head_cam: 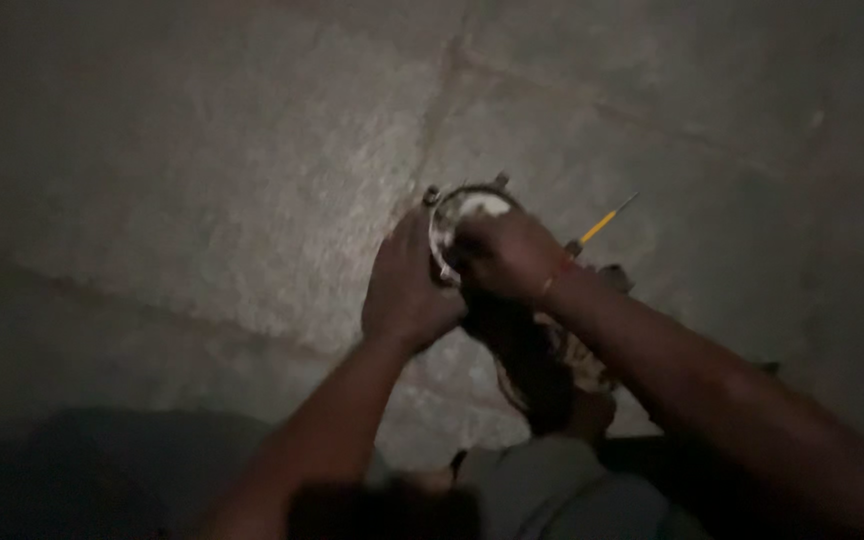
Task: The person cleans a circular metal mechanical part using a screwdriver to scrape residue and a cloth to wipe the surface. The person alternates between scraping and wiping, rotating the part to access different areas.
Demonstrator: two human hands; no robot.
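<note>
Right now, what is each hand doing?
Left hand: closed around the side of the round metal part.
Right hand: fingers curled over the part's top; grip unclear.

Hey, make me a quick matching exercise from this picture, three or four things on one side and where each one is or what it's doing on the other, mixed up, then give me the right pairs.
Things:
1. left hand
2. right hand
3. screwdriver
4. round part

Places or states:
A. lies on the stone floor, yellow handle, just beyond the right wrist
B. grips the round part from its left side
C. held between both hands, pale inside, dark rim
D. rests on top of the round part, thread band at the wrist

Pairs: 1-B, 2-D, 3-A, 4-C
</note>
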